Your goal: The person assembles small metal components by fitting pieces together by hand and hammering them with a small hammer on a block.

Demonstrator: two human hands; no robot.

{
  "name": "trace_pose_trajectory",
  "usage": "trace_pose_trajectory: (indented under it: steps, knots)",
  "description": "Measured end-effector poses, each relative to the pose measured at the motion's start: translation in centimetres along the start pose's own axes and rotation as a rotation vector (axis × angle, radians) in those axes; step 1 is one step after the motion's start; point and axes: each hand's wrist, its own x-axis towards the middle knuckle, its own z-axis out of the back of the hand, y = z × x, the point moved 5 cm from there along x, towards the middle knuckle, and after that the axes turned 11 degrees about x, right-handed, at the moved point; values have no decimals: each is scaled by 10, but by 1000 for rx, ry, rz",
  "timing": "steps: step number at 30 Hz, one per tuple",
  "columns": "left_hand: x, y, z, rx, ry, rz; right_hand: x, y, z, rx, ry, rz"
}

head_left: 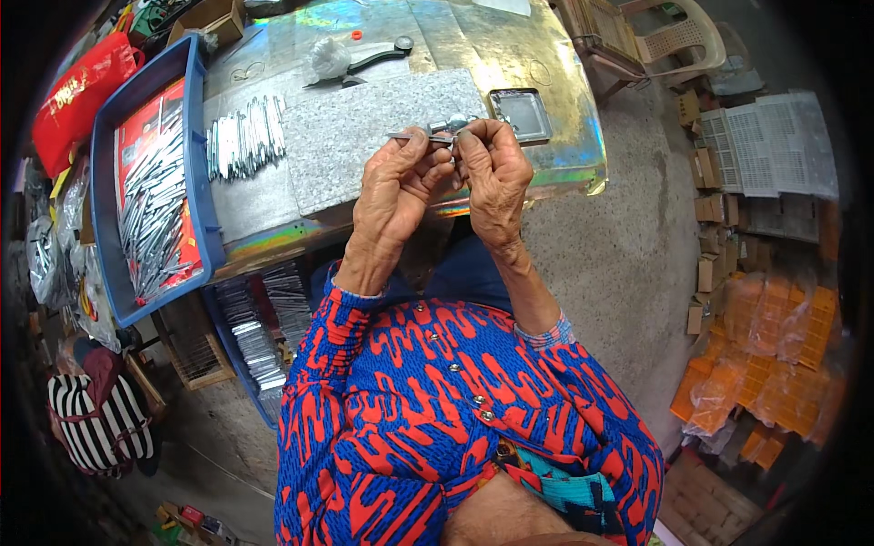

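Note:
Over the front of the grey speckled slab (364,114), both my hands are raised close together. My left hand (396,187) is closed in a pinch on a thin metal rod (398,136), which lies crosswise and points right. At the rod's right end my right hand (496,173) is closed too; any small part between its fingertips is too hidden to name. A shiny metal piece (439,126) shows just beyond the fingertips. Left of the slab, many similar silvery rods (244,136) lie side by side on a pale cloth (259,200).
A blue crate (206,182) of loose rods stands at the left. Behind my right hand sits a shallow dark-rimmed tray (548,127) with small parts. Black-handled pliers (378,58) and a clear plastic bag (330,60) lie farther back. Orange crates (774,318) are stacked at right.

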Motion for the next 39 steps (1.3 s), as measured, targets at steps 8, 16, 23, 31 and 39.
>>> trace_pose_trajectory:
  steps: [8,16,23,31,39]
  knots:
    - [1,3,2,-49,10,12,-2,4,-4,-60,28,53]
    - [-3,-4,-2,117,-3,-138,-5,10,-9,-406,10,347]
    - [-6,-7,0,142,-49,-350,-8,-1,-9,-389,-54,248]
    - [-10,-7,2,170,-48,-407,-6,-22,-9,-8,-107,14]
    - [-13,-3,4,176,-50,-397,-8,-22,-9,-55,-103,72]
